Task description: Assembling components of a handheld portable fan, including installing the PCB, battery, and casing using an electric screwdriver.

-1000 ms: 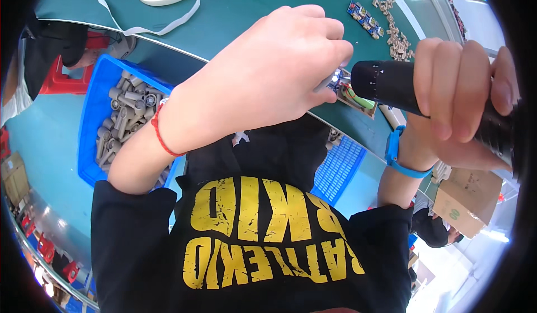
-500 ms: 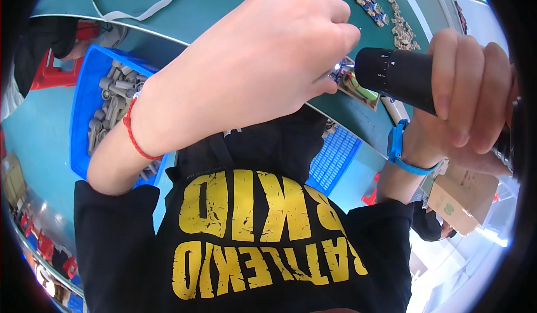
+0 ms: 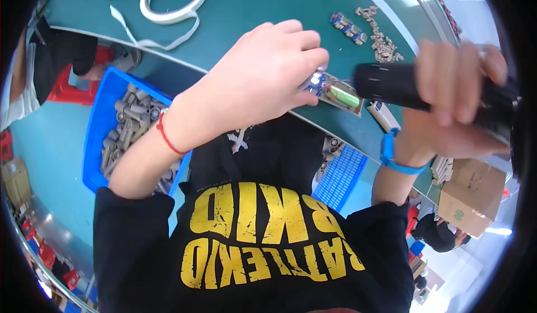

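My left hand [image 3: 279, 61] has its fingers closed round one end of a small open housing with a blue circuit board [image 3: 317, 83] and a green battery cell [image 3: 342, 96] inside. A black electric screwdriver [image 3: 389, 82], marked with a scale near its front end, lies in the closed fingers of my right hand [image 3: 456, 84], blurred by motion. Its thin bit points left, towards the housing. Whether the tip touches anything I cannot tell. My fingers hide part of the circuit board.
On the green table [image 3: 246, 5] lie a white tape roll [image 3: 146, 3], blue circuit boards [image 3: 348, 28] and a pile of small beige parts [image 3: 385, 47]. A blue crate [image 3: 92, 156] of grey housings stands at left, a blue basket [image 3: 341, 181] below the table edge. Another person [image 3: 61, 50] sits at far left.
My left hand has come down and a little left with the housing, so more of the green cell shows. The screwdriver has tilted closer to level. The view has shifted, showing more table.
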Available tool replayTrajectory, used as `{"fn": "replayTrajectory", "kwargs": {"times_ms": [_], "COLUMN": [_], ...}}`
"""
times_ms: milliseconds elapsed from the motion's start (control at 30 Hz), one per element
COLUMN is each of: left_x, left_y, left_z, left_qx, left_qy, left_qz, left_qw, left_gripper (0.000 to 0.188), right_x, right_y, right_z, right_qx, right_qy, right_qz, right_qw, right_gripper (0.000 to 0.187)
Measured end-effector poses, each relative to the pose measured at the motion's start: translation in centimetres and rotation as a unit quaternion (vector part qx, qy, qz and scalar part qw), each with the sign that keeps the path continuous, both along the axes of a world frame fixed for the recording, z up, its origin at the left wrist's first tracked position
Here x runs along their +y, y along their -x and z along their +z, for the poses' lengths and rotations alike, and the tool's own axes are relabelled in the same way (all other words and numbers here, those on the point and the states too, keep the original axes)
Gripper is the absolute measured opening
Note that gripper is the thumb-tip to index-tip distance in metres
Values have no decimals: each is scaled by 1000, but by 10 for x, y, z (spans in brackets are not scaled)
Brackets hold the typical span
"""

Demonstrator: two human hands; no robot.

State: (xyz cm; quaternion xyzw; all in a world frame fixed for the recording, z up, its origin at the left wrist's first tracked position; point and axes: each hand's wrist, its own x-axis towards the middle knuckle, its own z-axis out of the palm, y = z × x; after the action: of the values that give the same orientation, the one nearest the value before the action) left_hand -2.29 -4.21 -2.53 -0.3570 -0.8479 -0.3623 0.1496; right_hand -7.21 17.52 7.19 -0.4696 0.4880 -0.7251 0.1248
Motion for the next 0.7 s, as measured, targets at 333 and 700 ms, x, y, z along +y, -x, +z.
{"fn": "replayTrajectory", "kwargs": {"times_ms": [333, 700], "left_x": [-7, -5], "left_y": [2, 0], "left_z": [27, 40], "left_qx": [-46, -16], "left_qy": [68, 164], "left_qz": [-17, 21], "left_qw": [996, 986], "left_gripper": [45, 67], "right_x": [103, 114], "right_y": [-53, -61], "right_z": [1, -38], "right_qx": [-292, -309], "right_qy": [376, 409], "right_qz": [-199, -157], "right_qw": [856, 844], "right_gripper": [37, 38]}}
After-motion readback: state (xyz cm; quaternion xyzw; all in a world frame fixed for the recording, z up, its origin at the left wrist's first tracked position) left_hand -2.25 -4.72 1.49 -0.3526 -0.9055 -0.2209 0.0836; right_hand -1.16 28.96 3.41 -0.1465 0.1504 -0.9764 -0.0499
